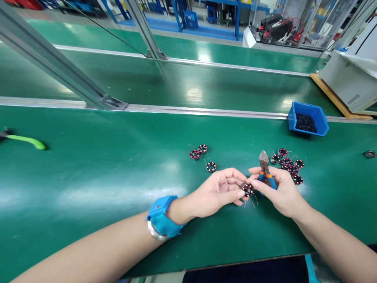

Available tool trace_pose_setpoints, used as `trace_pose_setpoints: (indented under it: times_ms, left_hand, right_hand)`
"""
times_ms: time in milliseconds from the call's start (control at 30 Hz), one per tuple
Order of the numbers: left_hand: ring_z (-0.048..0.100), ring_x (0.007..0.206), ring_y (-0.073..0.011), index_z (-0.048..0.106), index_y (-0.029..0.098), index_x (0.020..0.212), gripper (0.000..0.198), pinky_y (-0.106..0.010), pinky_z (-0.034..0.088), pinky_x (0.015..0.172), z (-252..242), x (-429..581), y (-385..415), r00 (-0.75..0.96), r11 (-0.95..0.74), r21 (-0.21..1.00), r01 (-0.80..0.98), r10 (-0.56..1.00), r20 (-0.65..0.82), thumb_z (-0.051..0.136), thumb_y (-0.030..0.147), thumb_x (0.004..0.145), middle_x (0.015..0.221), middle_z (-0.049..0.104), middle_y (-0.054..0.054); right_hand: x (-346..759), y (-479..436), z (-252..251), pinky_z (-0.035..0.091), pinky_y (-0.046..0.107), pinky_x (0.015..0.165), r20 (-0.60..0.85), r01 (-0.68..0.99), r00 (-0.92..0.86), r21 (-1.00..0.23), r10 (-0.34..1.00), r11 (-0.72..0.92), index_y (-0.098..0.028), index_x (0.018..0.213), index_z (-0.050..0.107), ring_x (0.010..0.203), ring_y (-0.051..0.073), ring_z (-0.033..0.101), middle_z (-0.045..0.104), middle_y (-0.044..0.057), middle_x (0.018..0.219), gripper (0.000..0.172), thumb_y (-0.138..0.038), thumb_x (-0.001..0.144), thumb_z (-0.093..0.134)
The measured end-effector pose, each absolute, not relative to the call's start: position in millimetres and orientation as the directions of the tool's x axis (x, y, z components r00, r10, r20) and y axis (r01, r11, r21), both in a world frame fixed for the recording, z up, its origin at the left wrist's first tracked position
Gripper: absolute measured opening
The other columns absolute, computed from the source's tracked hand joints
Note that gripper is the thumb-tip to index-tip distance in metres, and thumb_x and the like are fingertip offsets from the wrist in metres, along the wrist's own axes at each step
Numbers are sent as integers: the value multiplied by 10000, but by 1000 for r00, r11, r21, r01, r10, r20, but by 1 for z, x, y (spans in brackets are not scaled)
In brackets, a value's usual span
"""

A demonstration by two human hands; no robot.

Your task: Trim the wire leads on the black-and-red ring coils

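My left hand (225, 188) pinches a small round motor stator (247, 189) with copper windings between thumb and fingers. Thin wire ends stick out below it. Diagonal cutting pliers (264, 162) with blue and orange handles rest in my right hand (278, 188), their jaws pointing up and away from me. My right thumb and fingertip also reach the stator's right edge. To the left of the hands lie a few loose stators (211, 167). A cluster of several more stators (286, 162) lies just beyond my right hand.
A blue bin (323, 125) of small black pieces stands at the back right. Another stator (370, 154) lies at the far right. A green-handled tool (28, 140) is at the left. Metal profile posts (63, 59) rise along the bench; a grey machine (349, 78) stands at right.
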State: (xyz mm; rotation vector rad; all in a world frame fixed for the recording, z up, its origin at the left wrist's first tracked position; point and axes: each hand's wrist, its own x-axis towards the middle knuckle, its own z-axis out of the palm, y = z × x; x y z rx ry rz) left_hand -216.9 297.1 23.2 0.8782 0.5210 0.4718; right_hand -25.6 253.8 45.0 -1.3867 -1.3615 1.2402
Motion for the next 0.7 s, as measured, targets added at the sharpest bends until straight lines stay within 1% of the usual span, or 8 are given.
trace_pose_setpoints:
  times_ms: [100, 200, 300, 400, 500, 700]
  left_hand:
    - [653, 732, -112, 574, 117, 954, 335, -229, 571, 658, 23, -217, 298, 779, 563, 809, -169, 579, -240, 768, 276, 731, 794, 674, -35]
    - [655, 727, -116, 577, 108, 977, 356, -239, 575, 658, 21, -218, 299, 783, 557, 817, -148, 571, -247, 758, 301, 740, 802, 673, -45]
    - [655, 729, -119, 581, 105, 989, 367, -242, 576, 659, 21, -219, 300, 783, 552, 822, -143, 571, -247, 756, 312, 742, 810, 669, -46]
    - [655, 729, -118, 582, 106, 980, 360, -241, 574, 661, 21, -219, 300, 787, 551, 821, -146, 568, -241, 756, 312, 741, 812, 669, -46]
    - [655, 725, -115, 583, 108, 967, 349, -237, 570, 662, 22, -219, 299, 789, 556, 818, -150, 566, -240, 761, 301, 737, 802, 672, -42]
    - [664, 702, -111, 589, 114, 932, 304, -230, 558, 670, 22, -219, 299, 799, 569, 807, -156, 553, -235, 767, 258, 732, 774, 680, -37]
  right_hand:
    - [-19, 253, 49, 509, 319, 789, 31, 348, -87, -936, 996, 59, -186, 995, 656, 802, 163, 639, 675, 36, 866, 176, -236, 830, 619]
    - [-14, 251, 51, 490, 306, 797, 150, 438, -110, -880, 983, 184, -201, 981, 636, 802, 149, 615, 657, 29, 898, 150, -182, 839, 593]
    - [-15, 249, 50, 492, 282, 781, 163, 454, -149, -865, 975, 214, -210, 977, 620, 802, 140, 626, 669, 20, 911, 150, -154, 842, 585]
    - [-17, 248, 48, 491, 273, 761, 161, 461, -178, -858, 971, 227, -212, 947, 618, 790, 139, 631, 667, 8, 866, 120, -152, 849, 582]
    - [-18, 249, 48, 480, 277, 709, 178, 495, -203, -830, 963, 258, -210, 922, 620, 746, 142, 617, 654, 8, 821, 83, -174, 861, 577]
    - [-20, 248, 45, 458, 320, 694, 287, 556, -251, -739, 925, 380, -224, 959, 607, 742, 169, 613, 670, 24, 825, 149, -141, 848, 553]
